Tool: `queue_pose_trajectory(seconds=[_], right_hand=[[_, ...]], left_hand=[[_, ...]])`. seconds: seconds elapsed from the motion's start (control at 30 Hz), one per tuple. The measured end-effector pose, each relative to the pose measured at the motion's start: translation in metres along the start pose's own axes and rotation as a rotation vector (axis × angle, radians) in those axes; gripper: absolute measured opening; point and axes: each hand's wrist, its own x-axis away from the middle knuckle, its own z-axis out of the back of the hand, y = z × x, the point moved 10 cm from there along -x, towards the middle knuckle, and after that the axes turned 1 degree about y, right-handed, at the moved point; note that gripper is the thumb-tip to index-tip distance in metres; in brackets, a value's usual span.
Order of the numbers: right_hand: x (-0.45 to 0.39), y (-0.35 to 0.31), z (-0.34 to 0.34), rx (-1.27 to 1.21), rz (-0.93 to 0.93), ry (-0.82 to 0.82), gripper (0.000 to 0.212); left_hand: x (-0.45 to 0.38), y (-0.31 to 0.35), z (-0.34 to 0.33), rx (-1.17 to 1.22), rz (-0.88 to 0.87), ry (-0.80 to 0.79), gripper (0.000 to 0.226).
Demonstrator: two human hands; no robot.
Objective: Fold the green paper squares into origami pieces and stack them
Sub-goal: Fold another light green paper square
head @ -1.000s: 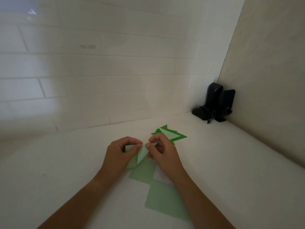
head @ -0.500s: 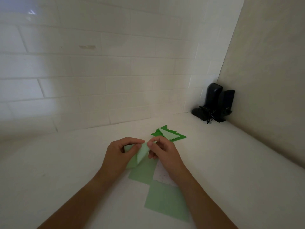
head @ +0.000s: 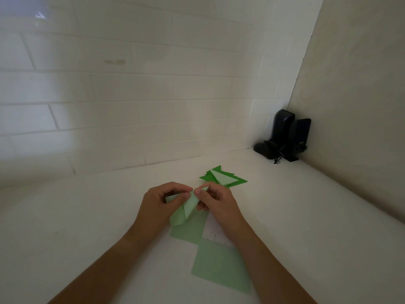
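Fingers (head: 186, 195) w/ creased pale-green paper (head: 186, 212)

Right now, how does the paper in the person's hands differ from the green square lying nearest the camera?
The held paper is creased and partly folded, pinched between the left hand and right hand; the near square is flat and unfolded. The held paper is lifted above the counter; the near square lies on it, untouched. Both are the same pale green.
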Motion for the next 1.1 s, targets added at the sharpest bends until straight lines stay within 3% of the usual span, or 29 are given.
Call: queue_pose_trajectory(seconds=[0.2,0.77,1.1], right_hand=[[0.001,-0.001,0.004,-0.019,0.01,0.029,0.025],[0.0,-0.001,0.005,0.02,0.015,0.048,0.025],[0.001,-0.002,0.004,0.033,0.011,0.043,0.026]], left_hand=[[-0.001,0.001,0.001,0.014,-0.01,0.006,0.018],[0.001,-0.003,-0.008,0.019,0.026,-0.089,0.02],[0.002,0.0,-0.006,0.054,0.037,-0.067,0.016]])
